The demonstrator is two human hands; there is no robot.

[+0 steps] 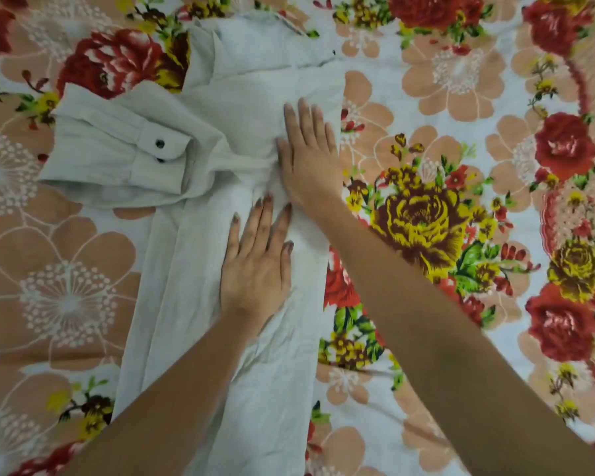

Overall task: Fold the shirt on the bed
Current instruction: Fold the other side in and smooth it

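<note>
While both of my hands lie flat on the shirt, no fingers are curled around any fabric. My right hand has its fingers extended and held close together, palm down, pressing the cloth near the shirt's right-hand folded edge. My left hand sits just below it, also palm down, with fingers straight and slightly spread; its fingertips reach close to the heel of my right hand. Neither hand grips anything; both rest open against the cloth.

Under my palms the shirt is a pale grey-white woven fabric, thin and matte, with soft creases radiating from a gathered point just left of my right hand. Its body forms a long, narrow panel running from the top of the view down to the lower edge, with a straight fold along its right side. One sleeve is folded across and projects to the left, ending in a cuff with a rounded corner and two dark buttons.

All of this lies on the bed, which is covered by a sheet printed with large red, yellow and peach flowers on a white ground.
</note>
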